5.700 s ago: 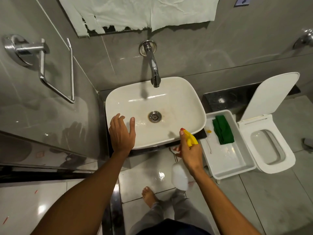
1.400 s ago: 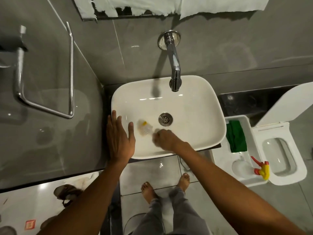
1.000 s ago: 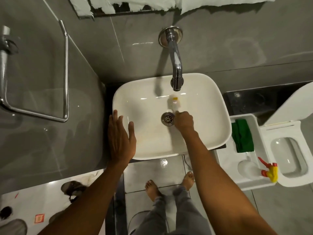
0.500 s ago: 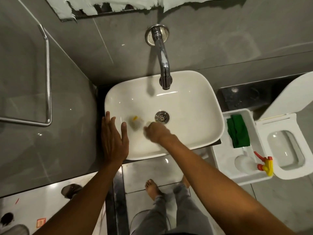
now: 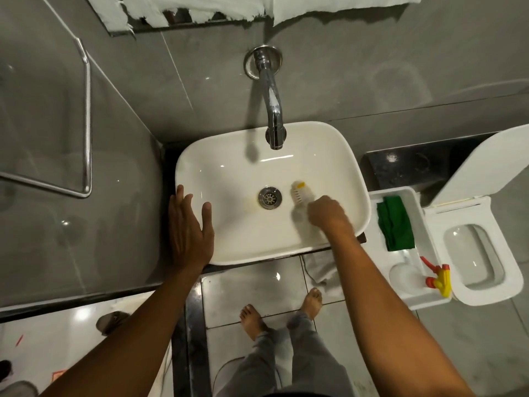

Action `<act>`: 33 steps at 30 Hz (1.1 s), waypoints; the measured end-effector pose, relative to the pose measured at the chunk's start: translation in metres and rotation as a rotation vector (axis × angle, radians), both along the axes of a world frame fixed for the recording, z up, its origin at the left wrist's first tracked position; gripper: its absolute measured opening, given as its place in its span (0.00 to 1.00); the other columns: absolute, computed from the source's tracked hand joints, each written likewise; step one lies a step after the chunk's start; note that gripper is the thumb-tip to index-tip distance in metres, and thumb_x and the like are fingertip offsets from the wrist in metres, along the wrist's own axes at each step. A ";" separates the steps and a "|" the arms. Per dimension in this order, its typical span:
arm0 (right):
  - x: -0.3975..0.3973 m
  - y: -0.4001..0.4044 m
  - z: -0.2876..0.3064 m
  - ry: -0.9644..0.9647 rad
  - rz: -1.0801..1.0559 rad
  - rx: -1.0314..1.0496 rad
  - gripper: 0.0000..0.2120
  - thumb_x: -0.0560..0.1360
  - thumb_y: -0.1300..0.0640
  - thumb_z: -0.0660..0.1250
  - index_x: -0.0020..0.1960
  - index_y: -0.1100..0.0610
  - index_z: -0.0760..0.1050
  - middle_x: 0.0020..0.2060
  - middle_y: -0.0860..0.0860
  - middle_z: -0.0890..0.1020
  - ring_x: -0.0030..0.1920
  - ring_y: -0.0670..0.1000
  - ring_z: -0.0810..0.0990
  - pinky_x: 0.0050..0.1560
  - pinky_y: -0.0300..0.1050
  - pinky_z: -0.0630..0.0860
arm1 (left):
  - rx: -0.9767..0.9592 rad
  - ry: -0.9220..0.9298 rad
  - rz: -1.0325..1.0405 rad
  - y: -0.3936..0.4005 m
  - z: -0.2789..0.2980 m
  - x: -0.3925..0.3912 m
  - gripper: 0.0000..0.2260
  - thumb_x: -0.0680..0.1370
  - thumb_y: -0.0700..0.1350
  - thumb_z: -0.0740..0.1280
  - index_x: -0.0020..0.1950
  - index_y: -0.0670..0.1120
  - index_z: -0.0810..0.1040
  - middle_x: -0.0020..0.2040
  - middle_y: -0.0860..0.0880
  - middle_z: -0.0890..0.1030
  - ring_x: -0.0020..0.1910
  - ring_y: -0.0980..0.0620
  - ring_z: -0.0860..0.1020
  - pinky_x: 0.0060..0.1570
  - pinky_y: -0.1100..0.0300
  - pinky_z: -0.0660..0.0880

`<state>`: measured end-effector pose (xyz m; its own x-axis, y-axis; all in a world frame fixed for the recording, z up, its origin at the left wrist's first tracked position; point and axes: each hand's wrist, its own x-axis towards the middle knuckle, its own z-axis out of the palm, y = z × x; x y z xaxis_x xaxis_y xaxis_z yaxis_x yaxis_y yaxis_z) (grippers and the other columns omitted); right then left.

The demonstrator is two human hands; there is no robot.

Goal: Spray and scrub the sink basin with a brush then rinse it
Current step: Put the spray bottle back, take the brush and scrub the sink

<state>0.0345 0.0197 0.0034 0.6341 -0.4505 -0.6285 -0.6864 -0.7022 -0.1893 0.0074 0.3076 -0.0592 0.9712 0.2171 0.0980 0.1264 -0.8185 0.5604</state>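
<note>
A white rectangular sink basin (image 5: 323,156) sits below a chrome wall tap (image 5: 273,110), with a metal drain (image 5: 270,198) at its centre. My right hand (image 5: 326,212) is closed on a small white brush (image 5: 300,193) with a yellow tip, pressed to the basin floor just right of the drain. My left hand (image 5: 189,230) lies flat with fingers spread on the basin's left rim. The spray bottle (image 5: 415,275), white with a yellow and red trigger, lies in the white tray (image 5: 372,222) to the right.
A green cloth (image 5: 396,223) lies in the same tray. A white toilet (image 5: 481,253) with its lid up stands at the far right. A chrome towel rail (image 5: 86,124) hangs on the left wall. My bare feet (image 5: 252,320) stand on the wet tiled floor.
The spray bottle left my right hand and now lies in the tray. My right hand swept the brush from left of the drain to its right side. My left hand stayed on the rim.
</note>
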 end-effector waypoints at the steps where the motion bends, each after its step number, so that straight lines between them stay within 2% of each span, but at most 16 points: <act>1: -0.003 0.015 0.000 -0.008 0.044 0.008 0.18 0.81 0.54 0.64 0.67 0.61 0.78 0.63 0.59 0.83 0.63 0.60 0.83 0.63 0.53 0.78 | 0.000 0.001 -0.002 0.000 0.000 0.000 0.27 0.88 0.61 0.55 0.79 0.43 0.70 0.87 0.46 0.62 0.85 0.40 0.61 0.82 0.43 0.62; 7: -0.029 0.075 -0.010 0.027 0.353 -0.008 0.17 0.82 0.51 0.62 0.66 0.58 0.79 0.63 0.56 0.83 0.64 0.59 0.83 0.60 0.49 0.77 | 0.006 0.024 -0.014 0.001 0.001 -0.001 0.30 0.86 0.64 0.57 0.79 0.44 0.69 0.87 0.46 0.61 0.85 0.40 0.62 0.82 0.44 0.63; 14: 0.001 0.044 -0.004 -0.016 0.177 -0.064 0.17 0.80 0.56 0.65 0.67 0.58 0.78 0.63 0.56 0.83 0.64 0.58 0.83 0.61 0.50 0.78 | 0.008 0.021 -0.025 0.000 0.002 -0.003 0.30 0.86 0.64 0.59 0.80 0.44 0.69 0.87 0.46 0.61 0.85 0.40 0.63 0.81 0.42 0.65; 19: -0.017 0.109 -0.012 -0.060 0.447 0.014 0.16 0.82 0.53 0.62 0.65 0.57 0.79 0.62 0.56 0.84 0.63 0.59 0.84 0.59 0.49 0.78 | 0.018 0.037 -0.026 0.002 0.000 -0.001 0.30 0.86 0.63 0.60 0.80 0.43 0.68 0.87 0.46 0.60 0.84 0.39 0.63 0.81 0.40 0.65; 21: -0.011 0.099 -0.012 -0.067 0.447 0.001 0.16 0.81 0.53 0.63 0.66 0.57 0.79 0.63 0.56 0.84 0.64 0.59 0.83 0.60 0.50 0.78 | 0.009 0.036 -0.028 0.002 -0.001 -0.001 0.30 0.86 0.63 0.60 0.80 0.44 0.68 0.88 0.47 0.60 0.85 0.40 0.62 0.81 0.41 0.65; 25: 0.015 0.028 -0.005 -0.070 0.253 -0.128 0.17 0.81 0.57 0.63 0.68 0.59 0.77 0.65 0.57 0.82 0.66 0.60 0.82 0.63 0.52 0.78 | 0.001 0.016 -0.029 0.003 -0.005 -0.001 0.30 0.86 0.63 0.60 0.80 0.44 0.69 0.87 0.47 0.60 0.85 0.40 0.62 0.81 0.42 0.65; 28: 0.023 -0.016 0.004 -0.057 0.173 -0.224 0.17 0.80 0.57 0.65 0.67 0.58 0.77 0.63 0.57 0.82 0.64 0.59 0.82 0.62 0.51 0.78 | -0.009 0.012 -0.030 0.003 -0.005 -0.001 0.29 0.86 0.63 0.61 0.79 0.44 0.69 0.87 0.47 0.60 0.85 0.40 0.62 0.81 0.42 0.65; 30: 0.018 -0.022 0.007 -0.026 0.184 -0.237 0.16 0.79 0.57 0.66 0.66 0.58 0.77 0.62 0.56 0.83 0.63 0.59 0.83 0.60 0.51 0.78 | -0.004 -0.001 -0.031 0.003 -0.004 -0.001 0.30 0.86 0.63 0.61 0.79 0.43 0.69 0.87 0.46 0.61 0.85 0.40 0.62 0.81 0.42 0.65; 33: -0.002 0.006 0.006 0.004 0.321 -0.226 0.16 0.80 0.57 0.64 0.66 0.57 0.79 0.63 0.55 0.83 0.64 0.58 0.83 0.61 0.50 0.78 | 0.007 0.007 -0.027 0.003 -0.001 -0.001 0.31 0.85 0.63 0.60 0.79 0.42 0.70 0.87 0.46 0.61 0.84 0.39 0.62 0.81 0.42 0.63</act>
<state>0.0328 0.0261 0.0096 0.7630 -0.3566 -0.5391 -0.4252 -0.9051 -0.0030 0.0063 0.3101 -0.0605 0.9775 0.1897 0.0923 0.1079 -0.8257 0.5538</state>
